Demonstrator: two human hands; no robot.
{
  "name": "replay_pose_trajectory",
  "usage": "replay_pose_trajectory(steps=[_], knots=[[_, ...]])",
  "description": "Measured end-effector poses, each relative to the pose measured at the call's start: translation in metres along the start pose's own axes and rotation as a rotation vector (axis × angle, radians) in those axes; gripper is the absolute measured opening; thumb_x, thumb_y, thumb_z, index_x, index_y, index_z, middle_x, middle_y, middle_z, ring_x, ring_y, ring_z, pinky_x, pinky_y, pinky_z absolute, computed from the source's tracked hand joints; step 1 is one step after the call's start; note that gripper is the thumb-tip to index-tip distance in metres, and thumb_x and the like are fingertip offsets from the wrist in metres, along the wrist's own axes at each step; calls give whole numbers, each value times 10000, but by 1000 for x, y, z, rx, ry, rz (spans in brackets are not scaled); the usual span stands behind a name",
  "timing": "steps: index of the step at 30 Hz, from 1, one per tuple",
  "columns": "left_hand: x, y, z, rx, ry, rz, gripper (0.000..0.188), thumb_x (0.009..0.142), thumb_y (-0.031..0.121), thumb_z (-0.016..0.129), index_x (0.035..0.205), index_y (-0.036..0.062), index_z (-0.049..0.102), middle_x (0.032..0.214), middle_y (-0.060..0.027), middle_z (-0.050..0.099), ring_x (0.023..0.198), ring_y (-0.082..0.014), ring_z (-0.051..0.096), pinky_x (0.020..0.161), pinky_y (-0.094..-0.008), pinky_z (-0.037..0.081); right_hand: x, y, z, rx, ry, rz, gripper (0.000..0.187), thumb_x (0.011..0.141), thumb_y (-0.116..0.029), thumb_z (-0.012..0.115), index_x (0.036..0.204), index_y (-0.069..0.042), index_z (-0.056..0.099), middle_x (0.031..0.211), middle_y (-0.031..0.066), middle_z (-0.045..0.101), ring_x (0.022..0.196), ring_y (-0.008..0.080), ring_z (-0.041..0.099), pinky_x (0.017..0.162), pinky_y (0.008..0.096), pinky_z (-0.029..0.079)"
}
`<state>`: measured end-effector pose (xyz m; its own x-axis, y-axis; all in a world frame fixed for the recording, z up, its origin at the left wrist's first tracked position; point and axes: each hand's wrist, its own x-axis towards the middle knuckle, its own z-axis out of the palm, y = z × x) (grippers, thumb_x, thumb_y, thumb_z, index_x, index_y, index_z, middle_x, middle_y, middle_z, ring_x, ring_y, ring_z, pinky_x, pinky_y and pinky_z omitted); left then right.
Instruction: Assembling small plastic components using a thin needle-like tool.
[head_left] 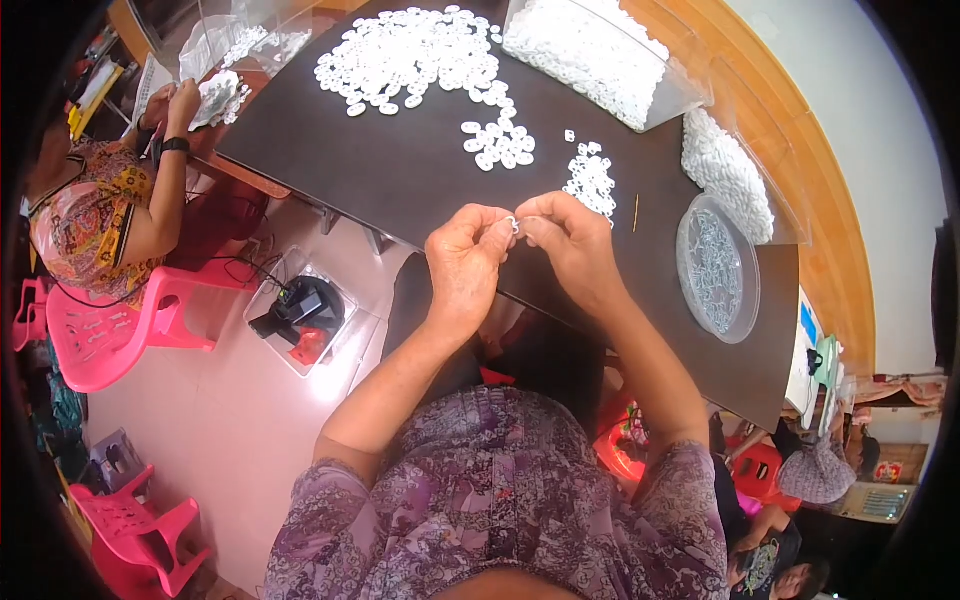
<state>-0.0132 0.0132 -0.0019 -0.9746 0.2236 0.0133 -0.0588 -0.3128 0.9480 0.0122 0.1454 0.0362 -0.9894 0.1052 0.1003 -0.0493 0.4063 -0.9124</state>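
Observation:
Both my hands meet just over the table's near edge, fingertips almost touching. Between thumb and forefinger, my left hand (466, 265) pinches a small white plastic piece (514, 225). My right hand (573, 243) is closed in a pinch right beside that piece; whatever its fingertips hold is too small to make out. Beyond my hands lies a group of white oval plastic pieces (500, 146), trailing back to a large pile of the same ovals (415, 55). Close to my right hand is a heap of smaller white pieces (590, 180), with a thin yellowish stick (636, 213) beside it.
A round clear tray (752, 295) of small metal parts sits on the right. Behind are a clear bin (690, 92) full of white pieces and another white heap (725, 165). At left, another person (110, 225) works near a pink chair (95, 345); a plastic tub (345, 350) stands on the floor.

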Motion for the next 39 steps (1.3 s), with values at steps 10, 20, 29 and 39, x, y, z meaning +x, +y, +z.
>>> replay_pose_trajectory(steps=[10,20,29,39], knots=[[0,-4,2,45,30,43,75,872,46,575,859,-16,616,715,0,582,568,-41,473,486,-178,384,0,3,8,-50,70,-61,78,834,-50,579,851,25,592,734,71,632,695,97,595,622,251,479],[-3,-9,2,-6,62,101,58,876,23,559,860,-9,604,717,5,571,575,-47,476,492,-183,396,3,18,22,-193,190,-374,50,779,-7,583,759,-13,537,672,107,535,617,265,531,546,354,423],[-1,-2,-1,-115,48,13,71,879,38,565,863,-21,602,722,-20,580,569,-58,478,485,-188,392,3,7,10,-327,59,-408,44,804,-40,571,785,-39,611,735,76,578,695,258,547,637,345,451],[0,-3,0,-111,56,-14,58,870,40,574,857,-7,607,694,0,580,557,-30,475,470,-173,391,4,10,4,-68,73,-178,51,826,-35,594,860,2,593,757,66,604,681,116,579,597,261,454]])
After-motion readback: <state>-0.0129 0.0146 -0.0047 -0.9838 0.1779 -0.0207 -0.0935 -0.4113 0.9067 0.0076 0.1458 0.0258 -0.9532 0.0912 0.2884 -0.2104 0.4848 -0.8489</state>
